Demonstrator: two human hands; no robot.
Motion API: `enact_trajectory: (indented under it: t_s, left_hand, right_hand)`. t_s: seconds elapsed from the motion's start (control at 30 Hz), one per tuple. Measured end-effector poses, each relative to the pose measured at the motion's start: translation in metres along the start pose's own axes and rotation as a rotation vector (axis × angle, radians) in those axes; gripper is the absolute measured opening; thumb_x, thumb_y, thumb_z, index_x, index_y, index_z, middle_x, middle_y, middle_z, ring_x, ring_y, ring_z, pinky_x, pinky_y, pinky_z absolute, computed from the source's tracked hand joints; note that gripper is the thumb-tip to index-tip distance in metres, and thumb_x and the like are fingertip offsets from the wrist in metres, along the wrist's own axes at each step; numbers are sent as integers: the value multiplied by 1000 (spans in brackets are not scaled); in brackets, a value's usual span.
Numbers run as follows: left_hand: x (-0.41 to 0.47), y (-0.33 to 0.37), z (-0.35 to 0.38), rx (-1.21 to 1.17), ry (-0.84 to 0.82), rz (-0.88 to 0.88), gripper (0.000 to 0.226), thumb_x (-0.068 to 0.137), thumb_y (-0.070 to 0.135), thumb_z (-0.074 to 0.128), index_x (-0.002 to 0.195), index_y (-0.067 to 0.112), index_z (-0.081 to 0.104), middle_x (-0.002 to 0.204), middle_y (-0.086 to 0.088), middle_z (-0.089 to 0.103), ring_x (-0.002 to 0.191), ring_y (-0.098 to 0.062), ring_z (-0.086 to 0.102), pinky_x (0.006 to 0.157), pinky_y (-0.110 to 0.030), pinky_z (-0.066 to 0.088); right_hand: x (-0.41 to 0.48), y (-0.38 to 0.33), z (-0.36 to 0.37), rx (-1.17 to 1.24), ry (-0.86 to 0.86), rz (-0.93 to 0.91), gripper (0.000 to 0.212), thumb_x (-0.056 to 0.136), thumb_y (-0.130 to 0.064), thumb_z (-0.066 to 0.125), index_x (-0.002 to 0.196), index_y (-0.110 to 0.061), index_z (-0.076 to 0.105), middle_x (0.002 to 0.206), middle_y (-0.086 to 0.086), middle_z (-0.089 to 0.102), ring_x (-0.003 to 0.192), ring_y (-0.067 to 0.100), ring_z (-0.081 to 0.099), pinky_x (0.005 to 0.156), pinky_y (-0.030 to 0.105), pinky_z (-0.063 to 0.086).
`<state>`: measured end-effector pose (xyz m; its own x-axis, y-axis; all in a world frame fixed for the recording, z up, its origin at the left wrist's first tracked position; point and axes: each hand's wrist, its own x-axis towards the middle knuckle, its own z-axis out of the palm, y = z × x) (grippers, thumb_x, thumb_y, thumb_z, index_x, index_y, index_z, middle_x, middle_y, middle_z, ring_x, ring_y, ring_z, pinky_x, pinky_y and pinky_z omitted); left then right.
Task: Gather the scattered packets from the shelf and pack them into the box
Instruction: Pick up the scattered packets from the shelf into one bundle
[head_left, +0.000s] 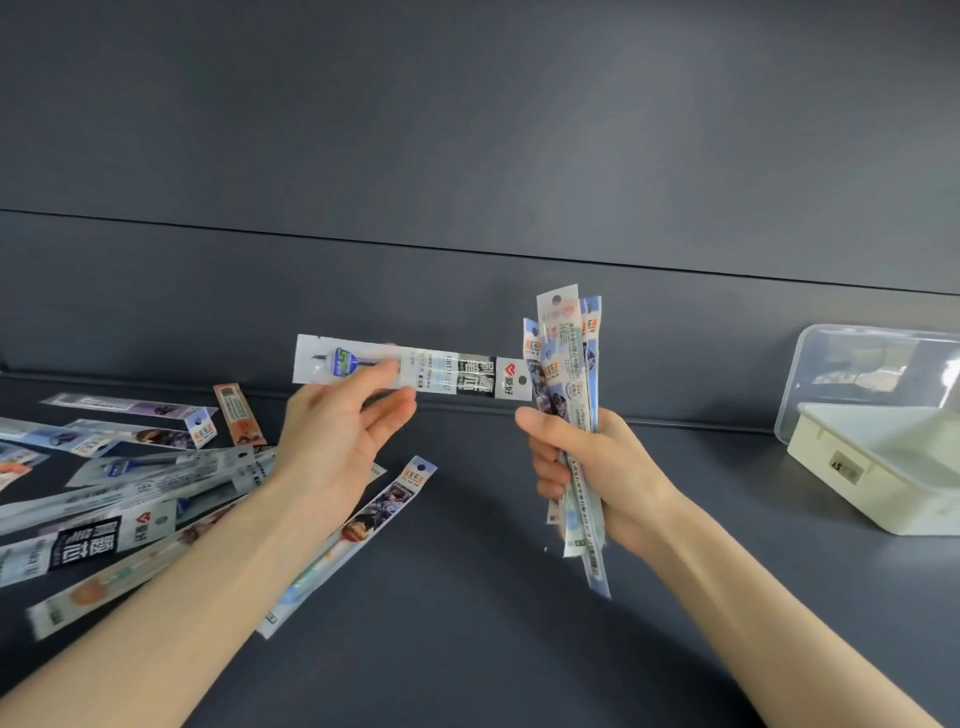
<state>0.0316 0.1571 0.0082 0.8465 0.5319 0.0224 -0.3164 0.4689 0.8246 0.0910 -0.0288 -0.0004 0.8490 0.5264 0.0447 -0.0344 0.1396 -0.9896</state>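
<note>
My left hand (337, 431) pinches one long white and black packet (457, 375) by its left end and holds it level above the shelf, its right tip close to the bundle. My right hand (597, 467) is closed around an upright bundle of several slim packets (569, 364). More packets (130, 478) lie scattered on the dark shelf (467, 597) at the left, one of them (363, 525) slanting under my left forearm. The cream box (883, 483) sits at the right edge with its clear lid (872, 364) tipped up behind it.
A dark back wall (467, 130) rises behind the shelf, with a thin horizontal seam across it. A raised lip runs along the shelf's rear edge. Bare shelf surface lies between my forearms and in front of the box.
</note>
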Motion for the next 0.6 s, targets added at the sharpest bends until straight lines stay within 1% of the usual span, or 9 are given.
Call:
enact_trajectory:
  t_s: [0.07, 0.13, 0.23, 0.27, 0.33, 0.37, 0.43, 0.5, 0.6]
  left_hand:
    - [0, 0, 2, -111, 4, -27, 5, 86, 1, 62, 87, 4, 66, 77, -9, 74, 67, -15, 73, 59, -20, 56]
    - [-4, -3, 4, -184, -26, -80, 5, 86, 2, 61, 86, 2, 65, 81, -14, 74, 73, -20, 74, 61, -23, 58]
    - [-11, -12, 8, -172, -151, -200, 14, 87, 8, 57, 97, 0, 64, 95, -22, 73, 84, -29, 74, 66, -30, 60]
    - [-12, -15, 8, -119, -197, -231, 18, 88, 10, 56, 100, 1, 65, 96, -21, 73, 85, -30, 74, 67, -32, 61]
    - [-13, -20, 8, 37, -246, -244, 17, 87, 12, 57, 97, 8, 70, 93, -12, 75, 84, -24, 73, 65, -32, 60]
    - [-12, -22, 7, 129, -244, -210, 14, 86, 10, 60, 93, 11, 73, 89, -5, 75, 82, -19, 70, 66, -29, 57]
    - [-11, -25, 4, 349, -229, -72, 13, 83, 6, 66, 85, 14, 76, 80, 2, 71, 77, -11, 62, 69, -26, 49]
    - [-14, -26, 3, 542, -263, 34, 11, 79, 7, 71, 83, 15, 76, 77, 3, 72, 72, -7, 62, 69, -22, 47]
    - [-23, -30, 6, 730, -394, 69, 11, 73, 8, 78, 80, 16, 76, 80, -1, 76, 72, -8, 68, 68, -19, 50]
  right_hand:
    - [1, 1, 0, 3, 30, 10, 23, 85, -16, 68, 73, -13, 48, 54, -1, 41, 41, 10, 30, 41, 20, 31]
    - [1, 2, 1, 3, 66, -6, 18, 84, -20, 69, 79, -11, 54, 58, 3, 53, 39, 9, 30, 39, 21, 31]
    - [4, 5, 4, 46, 136, -71, 13, 86, -22, 68, 94, -12, 65, 78, 7, 70, 39, 10, 32, 40, 22, 35]
    - [4, 5, 4, 68, 166, -91, 10, 86, -22, 67, 93, -14, 68, 82, 9, 70, 39, 11, 33, 40, 22, 36]
    - [6, 4, 3, 105, 240, -112, 6, 87, -19, 66, 86, -15, 70, 80, 12, 68, 38, 11, 35, 40, 24, 36]
    - [7, 4, 2, 118, 279, -120, 6, 88, -17, 65, 84, -13, 69, 76, 10, 67, 37, 11, 35, 40, 24, 36]
    - [8, 2, -1, 136, 341, -148, 5, 88, -11, 63, 84, -9, 63, 67, 4, 66, 36, 10, 35, 40, 24, 36]
    - [8, 2, -2, 141, 362, -163, 7, 88, -11, 62, 82, -8, 59, 59, 3, 58, 39, 12, 36, 42, 25, 37]
    - [7, 5, 0, 123, 297, -148, 16, 85, -15, 67, 75, -11, 56, 51, 1, 44, 46, 16, 39, 49, 29, 38]
